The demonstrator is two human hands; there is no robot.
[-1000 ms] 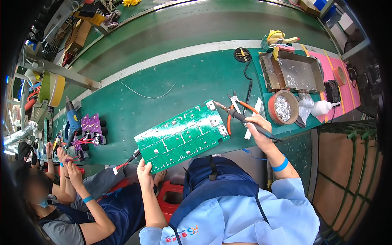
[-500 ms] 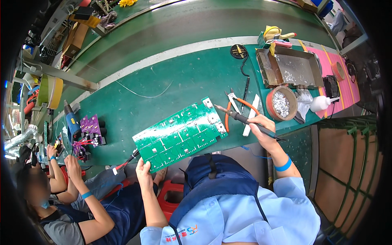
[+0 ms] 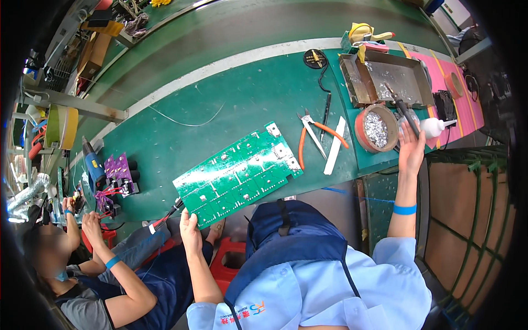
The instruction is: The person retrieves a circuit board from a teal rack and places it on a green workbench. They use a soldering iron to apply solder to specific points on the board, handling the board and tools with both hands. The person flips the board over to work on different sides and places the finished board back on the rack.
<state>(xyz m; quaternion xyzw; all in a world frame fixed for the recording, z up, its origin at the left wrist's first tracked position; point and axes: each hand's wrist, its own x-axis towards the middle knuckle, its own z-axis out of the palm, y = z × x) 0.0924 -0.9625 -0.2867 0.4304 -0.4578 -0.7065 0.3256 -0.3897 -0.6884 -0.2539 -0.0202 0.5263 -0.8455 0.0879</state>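
My left hand [image 3: 191, 228] grips the near-left corner of a large green circuit board [image 3: 234, 179], which lies tilted over the front edge of the green bench. Out to the right, my right hand [image 3: 411, 144] holds a soldering iron [image 3: 405, 109] by its dark handle. The iron's tip points up and left over the shallow metal tray [image 3: 393, 91]. A round container of silvery bits [image 3: 377, 130] stands just left of that hand, and a white squeeze bottle [image 3: 433, 127] just right of it. Orange-handled cutters [image 3: 315, 135] lie open between the board and the container.
A white strip [image 3: 335, 147] and a black pen-like tool [image 3: 326, 113] lie by the cutters. At left, a co-worker [image 3: 104, 269] handles red wires near a purple board [image 3: 117, 170] and a blue tool [image 3: 93, 165]. A pink mat [image 3: 434, 69] covers the far right.
My right hand has carried the soldering iron away from the board, rightward to the metal tray and round container. My left hand still holds the board, shifted slightly left in view.
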